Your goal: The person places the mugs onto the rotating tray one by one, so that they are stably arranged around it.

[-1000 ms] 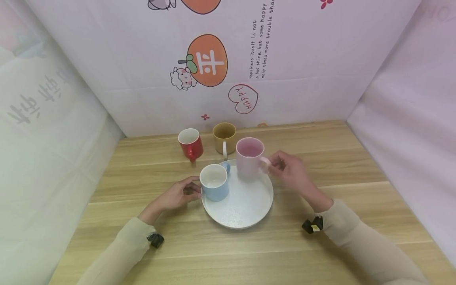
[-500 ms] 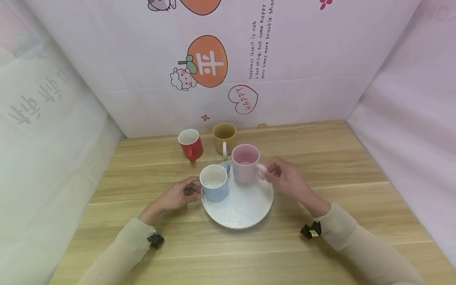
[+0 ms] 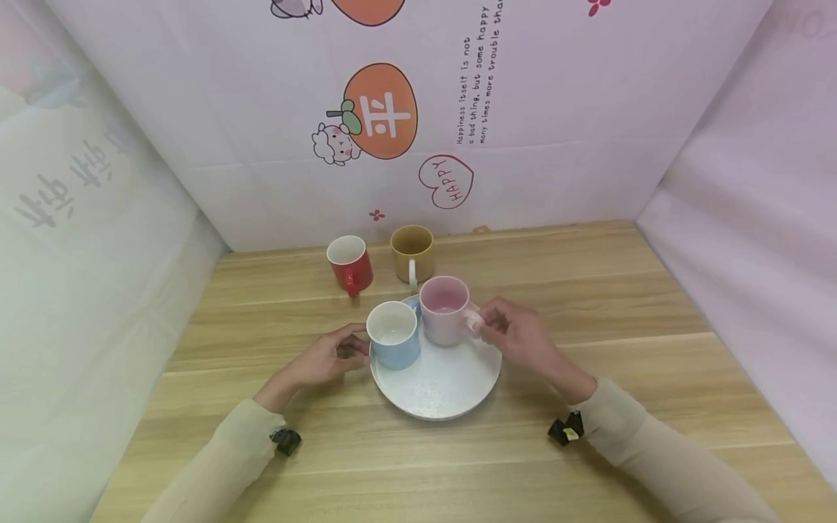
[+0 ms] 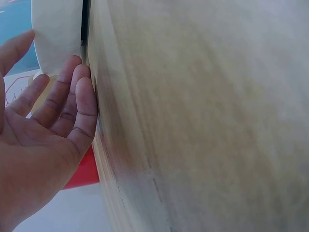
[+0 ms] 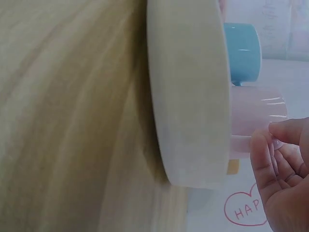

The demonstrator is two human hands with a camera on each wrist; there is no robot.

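Observation:
A pink mug (image 3: pixel 442 325) is over the back of a round white tray (image 3: pixel 445 388), its base low at the tray's surface in the right wrist view. My right hand (image 3: pixel 519 335) pinches its handle between thumb and fingers, on the mug's right side. Left of it on the tray stands a light blue mug (image 3: pixel 397 354), upright, with its handle mostly hidden behind the pink mug. At the tray's left edge is my left hand (image 3: pixel 327 359), its fingers loosely bent and fingertips right at the tray's side wall (image 4: pixel 58 38).
Behind the tray, a red mug (image 3: pixel 352 272) with a white inside and a mustard mug (image 3: pixel 418 267) with a white handle stand on the wooden table (image 3: pixel 588 290). A printed white cloth (image 3: pixel 556 131) rises at the table's back edge, with more cloth along both sides.
My right hand has brought the pink mug leftward and nearer to me, close beside the blue mug. The left hand, the tray and the other mugs have stayed put.

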